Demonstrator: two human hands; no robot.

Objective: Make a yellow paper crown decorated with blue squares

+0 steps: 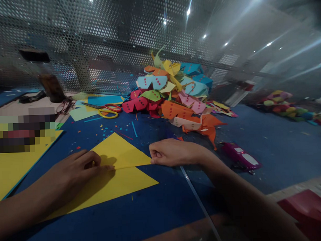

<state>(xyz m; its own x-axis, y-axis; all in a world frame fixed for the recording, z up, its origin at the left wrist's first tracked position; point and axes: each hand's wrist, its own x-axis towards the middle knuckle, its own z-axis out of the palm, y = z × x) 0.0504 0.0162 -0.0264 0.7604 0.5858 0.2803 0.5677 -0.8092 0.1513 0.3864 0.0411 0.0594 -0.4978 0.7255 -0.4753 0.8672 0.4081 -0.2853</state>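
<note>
Though near edge (164, 234), paper (124, 150) on table (158, 212)

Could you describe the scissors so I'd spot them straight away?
On the blue tabletop, find the big heap of brightly coloured folded-paper figures. Just left of its base in the picture lie the slim-bladed scissors, blades over loose paper sheets. Unlike anything around them, they have two handle loops, one red, one yellow.

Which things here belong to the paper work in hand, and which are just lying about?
In hand:
yellow paper, with the left hand resting on it and the right hand at its corner

Seemingly just lying about:
scissors
heap of folded paper shapes
dark-lidded bottle
purple object
thin blue strip
</note>
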